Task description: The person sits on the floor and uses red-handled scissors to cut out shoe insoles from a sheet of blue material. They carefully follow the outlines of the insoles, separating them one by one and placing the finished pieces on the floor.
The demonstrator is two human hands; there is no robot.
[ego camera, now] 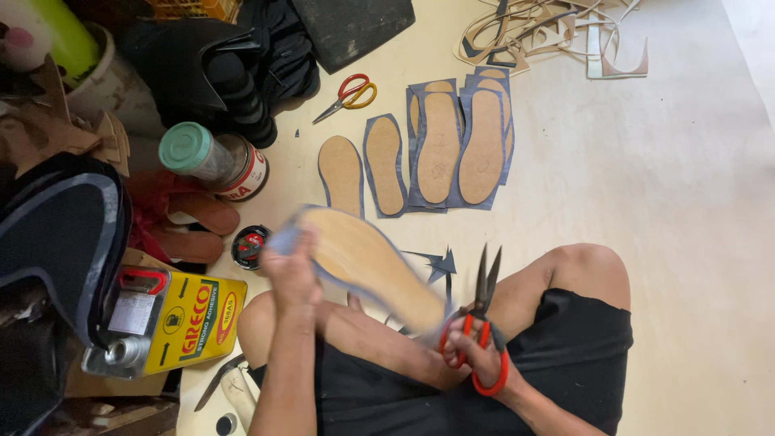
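At frame centre, the left hand pinches a light, bendy sole blank by its end; the right hand is closed through red-handled scissors, blades slightly parted.

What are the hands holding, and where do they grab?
The left hand grips a blurred shoe insole at its end. The right hand holds red-handled scissors by the handle loops.

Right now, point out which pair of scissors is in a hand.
The red-handled scissors in the right hand, blades pointing up; the red-and-yellow pair lies untouched on the floor.
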